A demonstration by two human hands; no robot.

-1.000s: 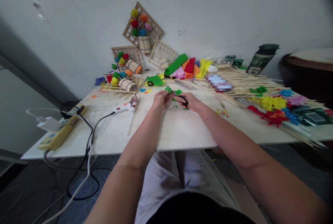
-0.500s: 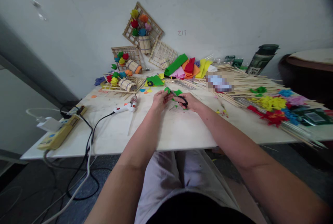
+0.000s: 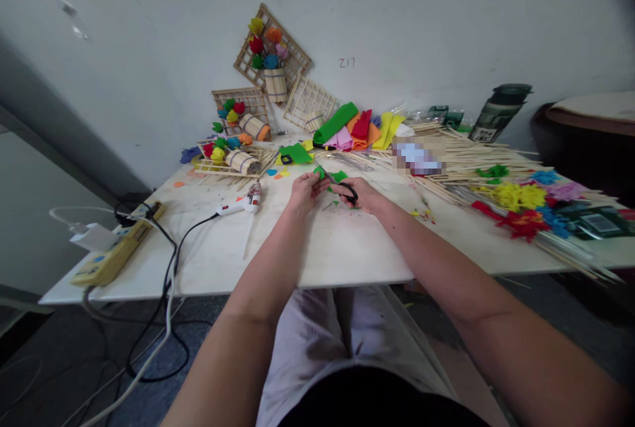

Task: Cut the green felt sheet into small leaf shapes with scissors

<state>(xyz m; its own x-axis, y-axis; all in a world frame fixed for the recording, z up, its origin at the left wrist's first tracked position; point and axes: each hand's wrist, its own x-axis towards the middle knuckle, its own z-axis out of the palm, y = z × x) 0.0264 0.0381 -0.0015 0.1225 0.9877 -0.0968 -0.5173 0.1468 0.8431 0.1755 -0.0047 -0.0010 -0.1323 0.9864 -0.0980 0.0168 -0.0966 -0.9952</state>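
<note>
Between the fingertips of my left hand [image 3: 308, 190] is a small piece of green paper [image 3: 319, 172]. My right hand [image 3: 364, 195] is closed around the black handles of a pair of scissors [image 3: 351, 194]. The scissor blades point up and left, close against the green piece; whether they are apart is too small to tell. Small green scraps [image 3: 339, 176] lie on the white table around and under my hands. Beyond my left hand are a larger green sheet [image 3: 296, 153] and a dark ring-shaped item [image 3: 286, 159].
A white glue gun [image 3: 240, 205] lies left of my hands, its cord running to a yellow power strip [image 3: 119, 245]. Wooden lattices with paper flowers [image 3: 272, 50] stand at the back. Thin sticks [image 3: 476, 156], folded coloured paper [image 3: 337, 124] and a dark bottle [image 3: 501, 113] are to the right.
My hands stay in nearly the same place, with the scissors still at the green paper. The scissor handles have shifted very slightly; nothing else visibly moved.
</note>
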